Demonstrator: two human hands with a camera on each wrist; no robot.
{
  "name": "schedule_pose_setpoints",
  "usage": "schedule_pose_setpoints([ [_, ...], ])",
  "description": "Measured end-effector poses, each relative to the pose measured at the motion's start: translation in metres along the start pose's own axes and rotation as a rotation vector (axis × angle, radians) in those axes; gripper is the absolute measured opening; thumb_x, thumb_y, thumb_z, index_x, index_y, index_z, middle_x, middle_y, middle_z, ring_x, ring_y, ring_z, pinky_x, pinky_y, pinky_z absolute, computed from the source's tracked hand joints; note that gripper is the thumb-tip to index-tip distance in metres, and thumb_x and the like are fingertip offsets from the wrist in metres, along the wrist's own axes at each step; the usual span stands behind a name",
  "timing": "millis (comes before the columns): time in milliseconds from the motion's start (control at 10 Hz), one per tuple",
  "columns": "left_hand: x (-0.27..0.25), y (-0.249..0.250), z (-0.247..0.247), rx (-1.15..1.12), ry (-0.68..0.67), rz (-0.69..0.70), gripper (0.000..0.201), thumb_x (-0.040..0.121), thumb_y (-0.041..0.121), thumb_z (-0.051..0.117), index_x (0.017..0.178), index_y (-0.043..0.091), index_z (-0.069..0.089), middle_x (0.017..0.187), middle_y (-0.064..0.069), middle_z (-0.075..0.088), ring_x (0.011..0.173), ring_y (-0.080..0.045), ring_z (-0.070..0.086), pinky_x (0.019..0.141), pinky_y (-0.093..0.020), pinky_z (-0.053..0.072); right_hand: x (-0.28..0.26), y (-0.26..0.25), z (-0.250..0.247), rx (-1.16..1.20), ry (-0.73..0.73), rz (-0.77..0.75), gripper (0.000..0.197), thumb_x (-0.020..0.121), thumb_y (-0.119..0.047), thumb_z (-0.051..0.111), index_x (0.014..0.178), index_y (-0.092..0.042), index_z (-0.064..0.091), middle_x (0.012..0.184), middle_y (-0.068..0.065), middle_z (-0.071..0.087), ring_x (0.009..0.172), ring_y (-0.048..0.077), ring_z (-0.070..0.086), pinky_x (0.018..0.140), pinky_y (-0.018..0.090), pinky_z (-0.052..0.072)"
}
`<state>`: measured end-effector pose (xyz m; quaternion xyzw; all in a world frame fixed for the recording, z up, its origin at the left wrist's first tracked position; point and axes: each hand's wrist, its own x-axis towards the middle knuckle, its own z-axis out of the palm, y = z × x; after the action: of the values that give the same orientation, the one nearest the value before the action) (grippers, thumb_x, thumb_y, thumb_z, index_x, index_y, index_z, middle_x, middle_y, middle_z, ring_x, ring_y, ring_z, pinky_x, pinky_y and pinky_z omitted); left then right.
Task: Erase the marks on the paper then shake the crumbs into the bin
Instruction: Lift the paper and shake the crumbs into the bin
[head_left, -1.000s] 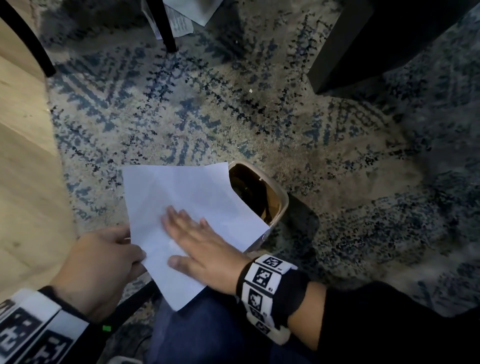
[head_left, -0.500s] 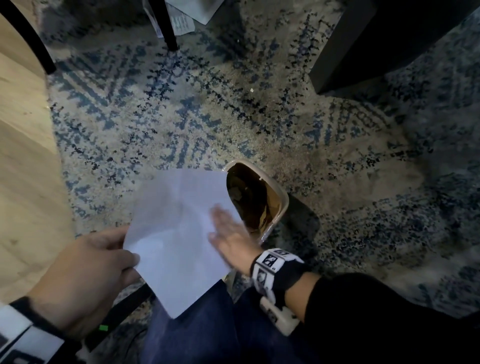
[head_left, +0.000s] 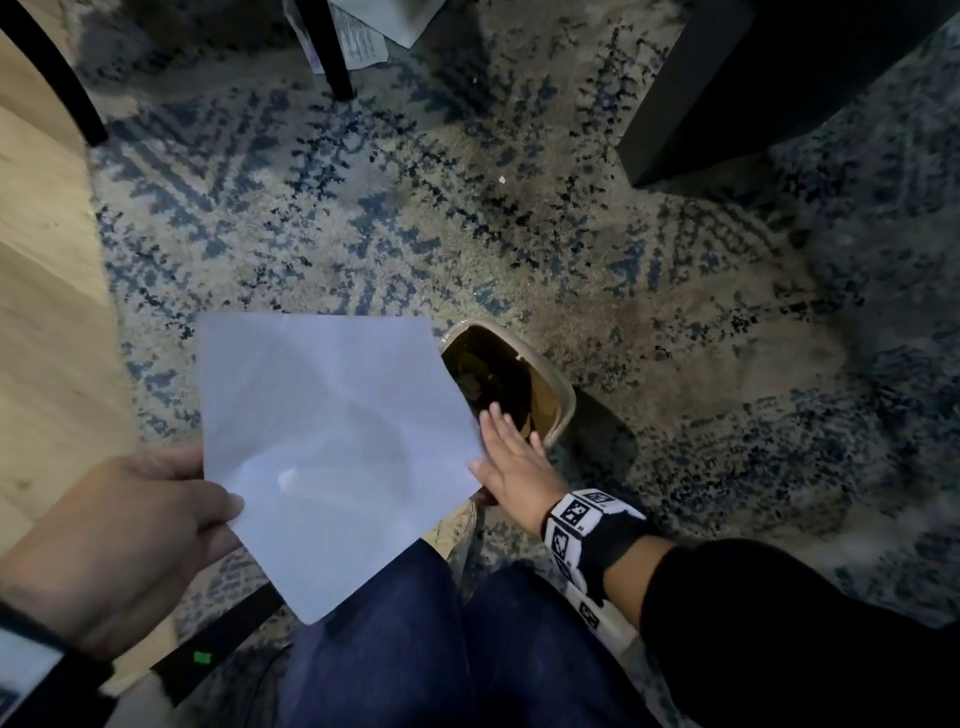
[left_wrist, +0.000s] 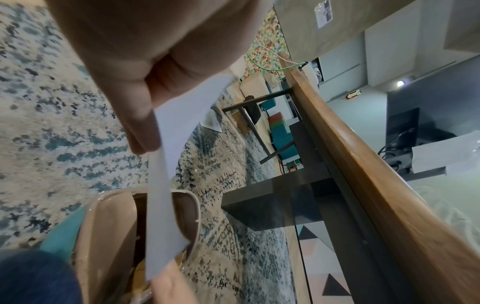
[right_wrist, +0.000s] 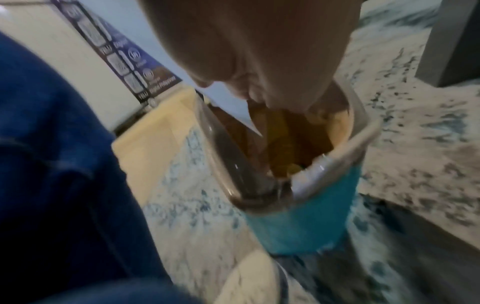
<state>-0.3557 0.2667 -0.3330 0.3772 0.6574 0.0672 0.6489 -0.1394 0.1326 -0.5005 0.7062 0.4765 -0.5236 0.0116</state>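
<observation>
A white sheet of paper (head_left: 332, 441) hangs tilted over the left side of a small bin (head_left: 563, 410) with a beige rim and teal body (right_wrist: 311, 222). My left hand (head_left: 140, 525) pinches the sheet's left edge between thumb and fingers; the left wrist view shows the paper (left_wrist: 166, 185) dropping toward the bin's rim (left_wrist: 193, 207). My right hand (head_left: 511, 465) is flat with straight fingers at the sheet's right corner, over the bin's opening, holding nothing. The paper's visible face shows no marks.
A blue and beige patterned rug (head_left: 675, 338) covers the floor. A wooden table edge (head_left: 36, 312) is at the left, black table legs (head_left: 324, 47) at the top, a dark block of furniture (head_left: 753, 78) upper right. My jeans-clad legs (head_left: 441, 649) are below.
My right hand has swept rightward across the paper, from its middle off to its right corner above the bin. The left hand keeps its pinch; the sheet has tilted and shifted a little.
</observation>
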Motion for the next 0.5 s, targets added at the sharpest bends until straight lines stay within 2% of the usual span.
schedule_pose_setpoints([
  [100, 0.004, -0.001, 0.007, 0.03, 0.073, -0.047, 0.035, 0.076, -0.021, 0.034, 0.07, 0.006, 0.056, 0.066, -0.005, 0.069, 0.062, -0.026, 0.065, 0.038, -0.023, 0.052, -0.008, -0.039, -0.009, 0.102, 0.002, -0.214, 0.062, 0.104, -0.037, 0.025, 0.15, -0.021, -0.013, 0.151, -0.011, -0.027, 0.14, 0.003, -0.022, 0.118, 0.034, -0.011],
  [200, 0.014, -0.005, 0.009, 0.103, 0.127, -0.13, 0.023, 0.078, -0.016, 0.037, 0.071, 0.0, 0.051, 0.081, -0.015, 0.06, 0.073, -0.033, 0.06, 0.052, -0.037, 0.058, -0.019, -0.085, -0.003, 0.117, -0.071, -0.47, 0.062, 0.104, -0.036, 0.029, 0.148, -0.025, -0.013, 0.157, -0.007, -0.021, 0.141, 0.002, -0.02, 0.114, 0.025, -0.014],
  [300, 0.014, -0.002, 0.009, 0.172, 0.187, -0.166, 0.016, 0.082, -0.007, 0.043, 0.071, 0.003, 0.05, 0.082, -0.02, 0.058, 0.073, -0.035, 0.058, 0.071, -0.04, 0.052, -0.007, -0.077, 0.001, 0.074, -0.092, -0.409, 0.061, 0.104, -0.035, 0.03, 0.151, -0.021, -0.007, 0.159, -0.004, -0.015, 0.145, 0.008, -0.013, 0.114, 0.029, -0.013],
  [400, 0.017, -0.003, 0.003, 0.372, 0.223, -0.171, 0.016, 0.079, -0.007, 0.049, 0.068, 0.005, 0.05, 0.082, -0.021, 0.052, 0.071, -0.035, 0.05, 0.074, -0.047, 0.048, 0.007, -0.037, -0.01, 0.076, -0.044, 0.007, 0.062, 0.103, -0.043, 0.021, 0.152, -0.019, -0.007, 0.157, -0.004, -0.018, 0.144, 0.01, -0.015, 0.113, 0.034, -0.013],
  [500, 0.014, -0.001, 0.004, 0.424, 0.256, -0.148, 0.014, 0.076, -0.009, 0.05, 0.07, 0.003, 0.052, 0.077, -0.02, 0.053, 0.076, -0.035, 0.05, 0.082, -0.055, 0.046, -0.001, -0.044, -0.02, 0.101, 0.037, -0.103, 0.062, 0.103, -0.043, 0.022, 0.151, -0.02, -0.01, 0.158, -0.003, -0.019, 0.142, 0.007, -0.019, 0.117, 0.035, -0.012],
])
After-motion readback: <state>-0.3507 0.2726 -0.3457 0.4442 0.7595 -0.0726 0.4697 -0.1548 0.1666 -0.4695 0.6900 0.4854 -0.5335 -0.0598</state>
